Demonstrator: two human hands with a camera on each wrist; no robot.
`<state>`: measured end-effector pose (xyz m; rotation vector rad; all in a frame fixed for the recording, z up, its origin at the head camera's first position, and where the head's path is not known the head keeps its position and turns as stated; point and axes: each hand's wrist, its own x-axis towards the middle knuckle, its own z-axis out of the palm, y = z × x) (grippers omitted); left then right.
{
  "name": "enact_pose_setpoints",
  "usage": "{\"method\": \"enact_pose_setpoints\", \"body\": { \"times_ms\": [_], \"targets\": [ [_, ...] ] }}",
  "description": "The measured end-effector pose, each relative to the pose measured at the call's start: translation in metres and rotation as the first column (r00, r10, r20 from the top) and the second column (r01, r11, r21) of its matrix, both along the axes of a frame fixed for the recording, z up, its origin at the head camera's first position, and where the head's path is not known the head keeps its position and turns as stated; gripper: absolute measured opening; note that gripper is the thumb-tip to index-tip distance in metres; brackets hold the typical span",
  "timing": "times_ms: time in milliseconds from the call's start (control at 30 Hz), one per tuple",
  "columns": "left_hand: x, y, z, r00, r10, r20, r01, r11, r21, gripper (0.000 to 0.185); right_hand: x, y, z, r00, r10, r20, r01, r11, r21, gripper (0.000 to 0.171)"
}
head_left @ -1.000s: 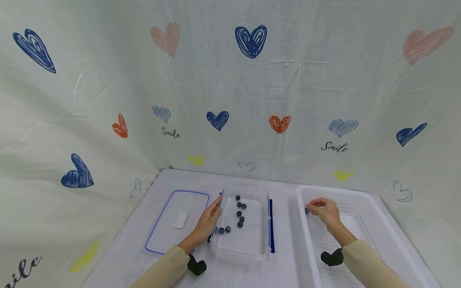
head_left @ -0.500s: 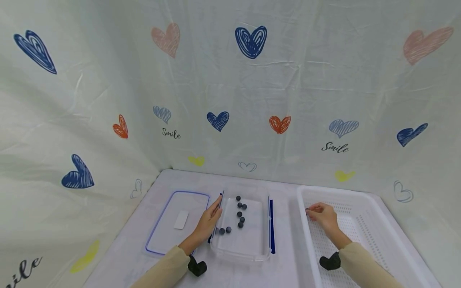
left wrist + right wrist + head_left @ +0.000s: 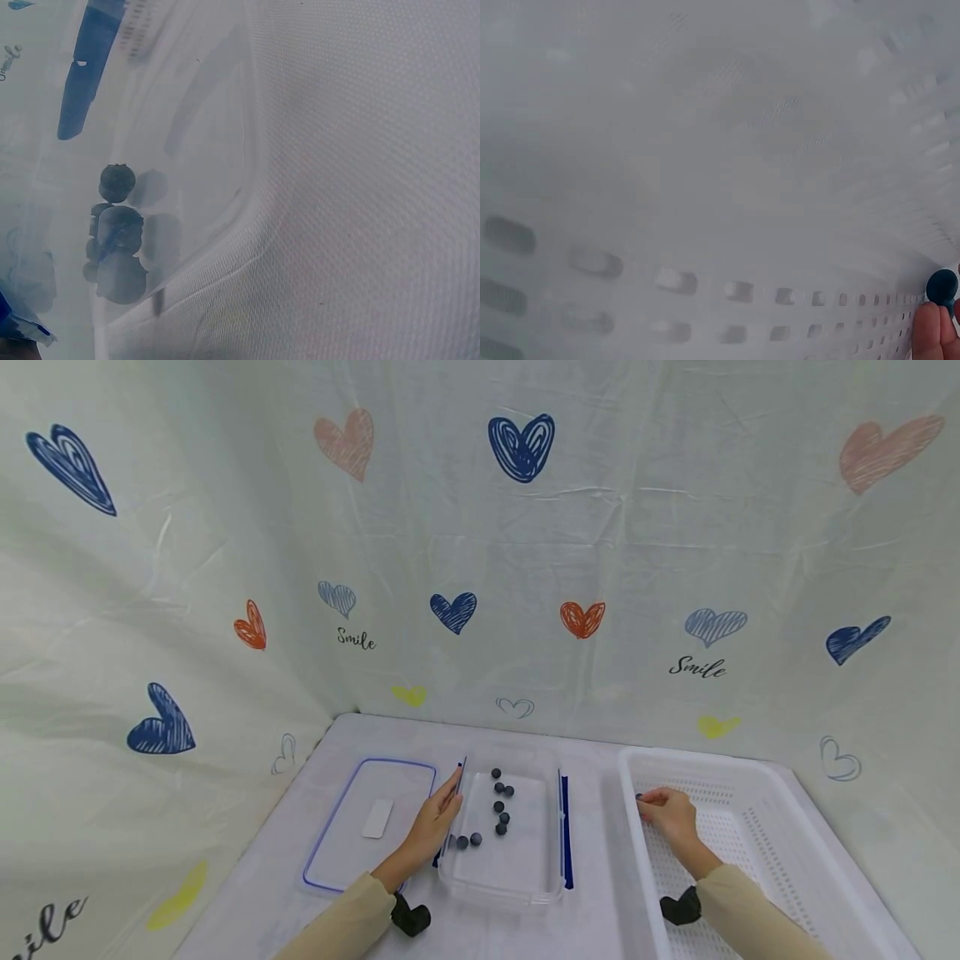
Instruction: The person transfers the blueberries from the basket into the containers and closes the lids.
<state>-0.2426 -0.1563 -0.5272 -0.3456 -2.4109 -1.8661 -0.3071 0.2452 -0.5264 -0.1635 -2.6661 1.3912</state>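
Note:
Clear plastic container with blue side clips stands mid-table, several blueberries on its floor. My left hand rests along the container's left side, fingers fairly straight. In the left wrist view, blueberries show through the clear wall, and the hand is out of sight apart from a sliver at the lower left corner. Inside the white basket, my right hand pinches a blueberry beside the left wall. Fingertips sit right against that berry in the right wrist view.
A clear lid with a blue seal and a white label lies left of the container. The basket has perforated, raised walls. Behind the white-covered table hangs a curtain printed with hearts.
Inside the basket, my right hand has shifted slightly down and left, staying by the left wall with the blueberry at its fingertips. My left hand and the container hold their place.

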Motion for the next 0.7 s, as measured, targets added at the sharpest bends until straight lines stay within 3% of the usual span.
{"method": "enact_pose_setpoints", "body": {
  "times_ms": [100, 333, 700],
  "targets": [
    [0.002, 0.001, 0.005, 1.0, 0.002, -0.002, -0.002, 1.0, -0.011, 0.052, 0.0, -0.002, -0.001, 1.0, -0.014, -0.003, 0.014, 1.0, 0.004, 0.017],
    [0.019, 0.005, 0.036, 1.0, -0.019, -0.004, 0.019, 1.0, -0.014, 0.052, -0.001, -0.005, -0.001, 0.999, -0.038, -0.034, 0.04, 0.998, 0.053, 0.018],
    [0.02, 0.005, 0.037, 1.0, -0.016, 0.013, 0.016, 1.0, -0.001, 0.052, 0.002, -0.008, 0.004, 0.999, -0.034, -0.017, 0.035, 0.997, 0.072, 0.018]
  ]
}}
